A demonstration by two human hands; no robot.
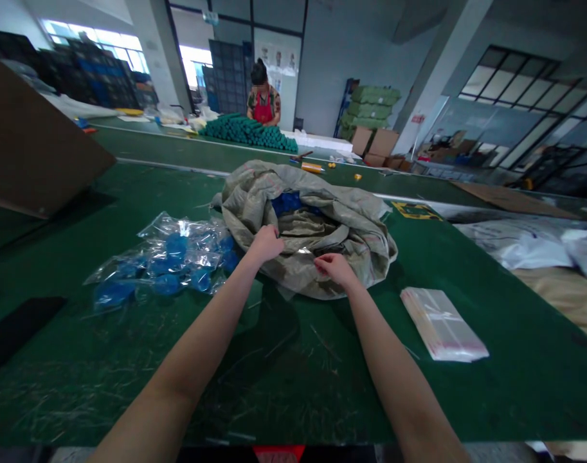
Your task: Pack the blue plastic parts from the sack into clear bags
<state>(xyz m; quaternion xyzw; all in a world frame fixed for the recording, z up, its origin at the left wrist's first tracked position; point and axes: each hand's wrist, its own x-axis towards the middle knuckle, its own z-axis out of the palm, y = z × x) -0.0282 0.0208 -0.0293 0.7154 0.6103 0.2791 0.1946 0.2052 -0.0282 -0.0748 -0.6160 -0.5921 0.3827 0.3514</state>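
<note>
My left hand (268,243) is closed, its fingers curled at the near rim of a large grey-green woven sack (254,193). My right hand (335,267) pinches with thumb and forefinger a short way to the right. Between them stretches a thin clear plastic bag (296,267), hard to make out against the sack. Blue items (287,203) show inside the sack's rolled-down mouth. Left of the sack lies a heap of clear bags with blue pieces (175,257) in them. A stack of flat clear bags (442,325) rests right of my right forearm.
A large cardboard box (33,141) stands at the left, with a black strip (20,328) nearer me. Across the green table (293,386), a person in a red apron (263,109) stands behind piled green rods (247,132). White sacks (519,244) lie at the right.
</note>
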